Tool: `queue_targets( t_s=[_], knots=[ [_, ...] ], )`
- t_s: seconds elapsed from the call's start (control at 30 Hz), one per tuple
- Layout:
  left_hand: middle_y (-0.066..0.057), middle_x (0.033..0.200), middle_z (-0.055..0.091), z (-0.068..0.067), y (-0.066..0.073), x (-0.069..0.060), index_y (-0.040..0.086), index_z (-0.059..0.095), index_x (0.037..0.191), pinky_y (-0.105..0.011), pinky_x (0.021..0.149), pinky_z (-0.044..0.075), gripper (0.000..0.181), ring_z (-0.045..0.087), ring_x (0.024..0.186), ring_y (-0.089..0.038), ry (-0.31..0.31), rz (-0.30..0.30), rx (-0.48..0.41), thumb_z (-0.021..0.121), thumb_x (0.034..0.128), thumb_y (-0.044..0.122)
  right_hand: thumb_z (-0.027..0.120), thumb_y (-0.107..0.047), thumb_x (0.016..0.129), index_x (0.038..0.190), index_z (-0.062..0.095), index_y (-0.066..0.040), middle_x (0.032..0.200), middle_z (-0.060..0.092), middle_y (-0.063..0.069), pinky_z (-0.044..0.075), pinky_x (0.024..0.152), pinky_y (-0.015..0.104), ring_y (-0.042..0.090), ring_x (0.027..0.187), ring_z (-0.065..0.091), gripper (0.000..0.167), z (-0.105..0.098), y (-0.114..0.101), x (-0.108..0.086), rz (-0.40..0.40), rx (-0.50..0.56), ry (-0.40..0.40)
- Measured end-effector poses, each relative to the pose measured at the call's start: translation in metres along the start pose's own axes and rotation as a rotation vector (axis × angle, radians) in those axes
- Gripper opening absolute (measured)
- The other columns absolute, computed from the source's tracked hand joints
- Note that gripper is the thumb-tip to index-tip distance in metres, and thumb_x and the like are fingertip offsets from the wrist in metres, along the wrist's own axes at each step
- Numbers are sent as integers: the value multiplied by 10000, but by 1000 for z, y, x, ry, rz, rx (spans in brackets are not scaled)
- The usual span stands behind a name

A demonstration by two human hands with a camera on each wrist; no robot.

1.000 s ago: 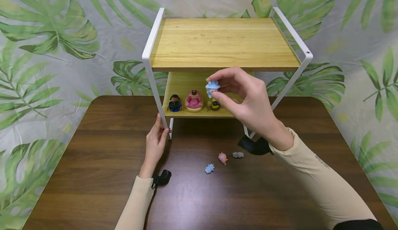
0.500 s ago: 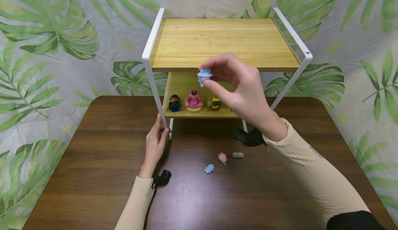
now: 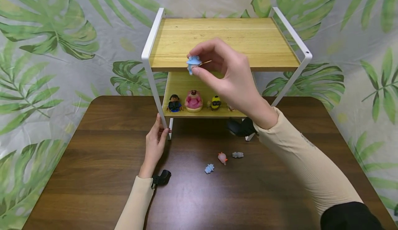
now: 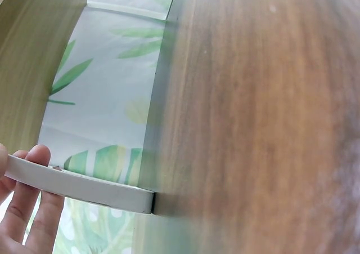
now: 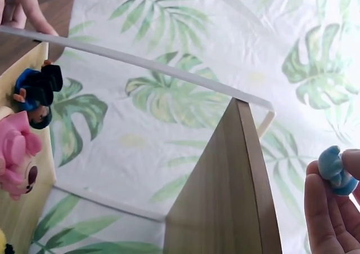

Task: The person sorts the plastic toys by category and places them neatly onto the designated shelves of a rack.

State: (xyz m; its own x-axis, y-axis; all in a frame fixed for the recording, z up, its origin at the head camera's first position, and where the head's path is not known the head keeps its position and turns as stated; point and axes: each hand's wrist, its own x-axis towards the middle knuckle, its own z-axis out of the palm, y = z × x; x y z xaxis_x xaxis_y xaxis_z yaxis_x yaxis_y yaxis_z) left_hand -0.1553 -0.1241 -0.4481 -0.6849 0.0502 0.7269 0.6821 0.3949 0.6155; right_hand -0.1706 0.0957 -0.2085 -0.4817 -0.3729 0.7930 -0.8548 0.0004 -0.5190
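Observation:
Between thumb and fingertips, my right hand [image 3: 231,76] pinches a small toy figurine [image 3: 193,60] with a light blue hat. In the head view it is in front of the upper board's [image 3: 217,43] front edge, toward the left; the right wrist view shows the blue figurine [image 5: 333,166] apart from the board. My left hand [image 3: 154,145] holds the white front left leg [image 3: 155,85] of the two-tier shelf low down, and the left wrist view shows fingers on both sides of the leg [image 4: 84,189].
On the lower board [image 3: 186,81] stand a dark-haired figure [image 3: 174,103], a pink bear [image 3: 193,102] and a yellow figure [image 3: 215,103]; another is partly hidden behind my right hand. A blue toy [image 3: 209,168], a pink toy [image 3: 222,158] and a grey toy [image 3: 237,154] lie on the table [image 3: 93,161].
My right hand has moved up and left with the figurine, from in front of the lower board to the upper board's edge. The left hand stays on the leg.

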Motion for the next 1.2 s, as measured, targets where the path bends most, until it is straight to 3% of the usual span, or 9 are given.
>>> queue_targets(
  t_s=[0.2, 0.5, 0.73, 1.03, 1.2],
  knots=[
    [-288, 814, 561, 0, 0, 0, 400, 206, 1517, -534, 568, 513, 977, 617, 682, -425, -2, -2, -5, 548, 847, -223, 649, 107, 848, 1028, 579, 128, 1002, 626, 137, 539, 792, 358, 193, 862, 642, 194, 5, 3, 8, 24, 14, 1],
    [-288, 795, 558, -1, 0, 1, 447, 207, 1501, -553, 558, 506, 997, 614, 675, -430, -4, -7, -14, 558, 845, -217, 651, 70, 865, 1022, 586, 92, 991, 632, 105, 527, 817, 314, 139, 883, 632, 171, 10, 6, 22, 129, -34, -12],
    [-271, 803, 563, 0, -2, 0, 439, 202, 1504, -543, 559, 508, 997, 615, 678, -425, -3, -7, -9, 556, 845, -220, 646, 58, 873, 1030, 579, 88, 1000, 628, 104, 521, 822, 274, 114, 894, 633, 173, 13, 11, 34, 134, -69, -59],
    [-270, 802, 563, 1, -2, 0, 431, 198, 1509, -550, 566, 504, 1015, 616, 682, -427, -5, -11, -13, 543, 835, -245, 654, 44, 871, 1020, 597, 64, 985, 637, 92, 502, 844, 230, 118, 895, 639, 161, 20, 14, 47, 216, -119, -79],
    [-268, 826, 564, 2, -4, -1, 402, 192, 1519, -551, 571, 510, 1013, 614, 685, -426, 0, -5, 3, 545, 829, -250, 645, 32, 880, 1029, 605, 57, 996, 636, 84, 493, 848, 211, 118, 913, 638, 156, 22, 19, 53, 218, -157, -102]
  ],
)
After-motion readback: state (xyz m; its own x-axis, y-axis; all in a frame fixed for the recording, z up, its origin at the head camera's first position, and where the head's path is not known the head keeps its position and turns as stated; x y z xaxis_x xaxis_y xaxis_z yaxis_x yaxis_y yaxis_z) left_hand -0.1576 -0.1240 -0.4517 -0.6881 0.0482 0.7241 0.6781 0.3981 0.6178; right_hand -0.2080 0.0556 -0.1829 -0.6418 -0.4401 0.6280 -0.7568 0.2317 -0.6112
